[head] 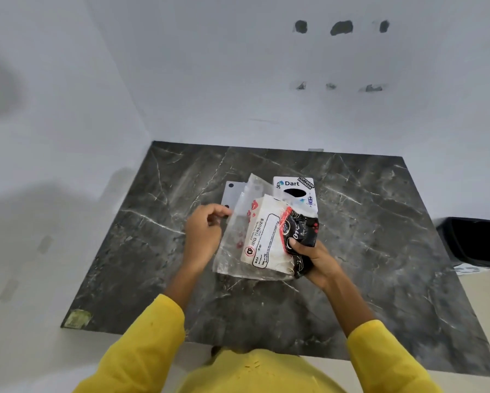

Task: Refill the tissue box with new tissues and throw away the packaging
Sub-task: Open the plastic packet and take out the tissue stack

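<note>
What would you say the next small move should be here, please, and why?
Probably pull the clear wrapper leftward off the tissue pack. The left hand pinches the wrapper's loose open end, the right hand grips the pack's dark end, and the tissue box behind looks empty.

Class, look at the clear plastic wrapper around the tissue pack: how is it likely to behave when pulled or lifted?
The plastic wrapper looks thin and crinkled, so probably floppy and unable to hold a shape. Its glossy surface suggests it may slip through the left hand's fingers. The tissue pack inside looks soft where the right hand squeezes its end, so likely light.
</note>
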